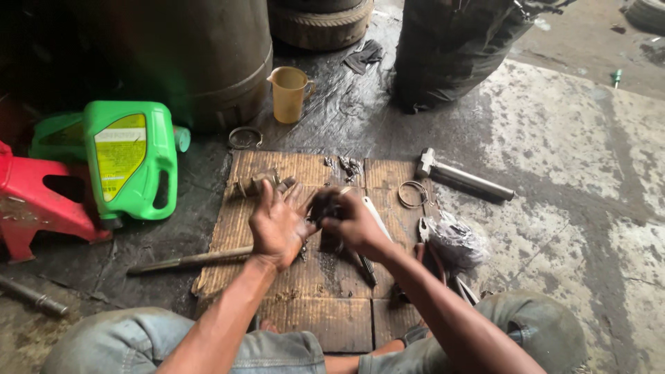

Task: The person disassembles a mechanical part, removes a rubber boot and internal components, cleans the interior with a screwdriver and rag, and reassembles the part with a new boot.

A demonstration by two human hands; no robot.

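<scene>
Head view, left hand: my left hand (278, 223) is spread open, fingers loose, just beside the dark greasy part (324, 206).
Right hand: my right hand (353, 223) grips that part over the cardboard (305, 277).
Nearby: hammer (463, 177), green jug (131, 158).

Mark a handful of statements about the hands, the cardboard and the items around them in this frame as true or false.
1. The right hand grips a small dark greasy part. True.
2. The left hand is closed in a fist. False: its fingers are spread open beside the part.
3. A hammer lies on the floor to the right of the cardboard. True.
4. The green jug stands on the cardboard. False: it stands off it to the left, beside a red stool.
5. A plastic measuring cup stands beyond the cardboard. True.
</scene>
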